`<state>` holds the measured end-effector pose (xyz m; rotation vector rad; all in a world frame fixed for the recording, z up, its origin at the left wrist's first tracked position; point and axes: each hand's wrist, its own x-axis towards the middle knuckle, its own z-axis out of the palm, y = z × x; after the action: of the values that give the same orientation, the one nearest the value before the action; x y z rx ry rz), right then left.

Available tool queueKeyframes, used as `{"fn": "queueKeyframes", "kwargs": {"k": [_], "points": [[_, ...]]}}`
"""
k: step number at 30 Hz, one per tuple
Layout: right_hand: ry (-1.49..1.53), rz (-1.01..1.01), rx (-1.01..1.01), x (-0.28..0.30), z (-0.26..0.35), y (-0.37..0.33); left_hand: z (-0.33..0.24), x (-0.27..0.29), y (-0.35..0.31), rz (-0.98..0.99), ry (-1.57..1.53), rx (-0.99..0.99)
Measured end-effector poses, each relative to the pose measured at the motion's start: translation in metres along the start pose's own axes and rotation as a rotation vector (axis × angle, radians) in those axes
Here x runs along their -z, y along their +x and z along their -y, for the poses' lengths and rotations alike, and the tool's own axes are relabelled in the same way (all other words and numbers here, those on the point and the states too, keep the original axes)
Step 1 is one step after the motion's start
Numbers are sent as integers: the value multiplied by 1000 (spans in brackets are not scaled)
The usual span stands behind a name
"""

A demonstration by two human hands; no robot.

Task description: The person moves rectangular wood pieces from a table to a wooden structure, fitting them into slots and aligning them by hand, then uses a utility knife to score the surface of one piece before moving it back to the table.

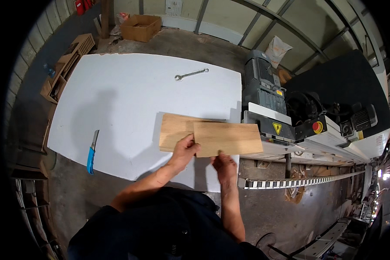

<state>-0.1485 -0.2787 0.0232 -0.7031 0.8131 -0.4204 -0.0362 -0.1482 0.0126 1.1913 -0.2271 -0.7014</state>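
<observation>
A light brown wooden board (229, 138) is held level over the right part of the white table, its right end reaching past the table edge toward the machine. My left hand (185, 151) grips its left end, thumb near the corner. At the near long edge, my right hand (224, 165) pinches the board, its fingers partly hidden underneath. Below and to the left lies a stack of similar wooden boards (171, 130), partly covered by the held one.
A blue-handled knife (92, 156) lies at the white table's (117, 95) left front edge, a wrench (191, 75) at its far side. To the right stands a machine with a grey motor (264, 78), red stop button (317, 127) and toothed rail (299, 182). A cardboard box (141, 28) sits behind.
</observation>
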Motion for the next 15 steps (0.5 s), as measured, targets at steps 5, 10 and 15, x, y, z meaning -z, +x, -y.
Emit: {"fn": "queueKeyframes", "kwargs": {"k": [5, 10, 15], "points": [[36, -159, 139, 64, 42, 50, -31, 45, 0, -99, 200, 59], [-314, -177, 98, 39, 47, 31, -47, 63, 2, -268, 150, 27], [-1527, -357, 577, 40, 39, 31, -34, 99, 6, -394, 983, -72]]}}
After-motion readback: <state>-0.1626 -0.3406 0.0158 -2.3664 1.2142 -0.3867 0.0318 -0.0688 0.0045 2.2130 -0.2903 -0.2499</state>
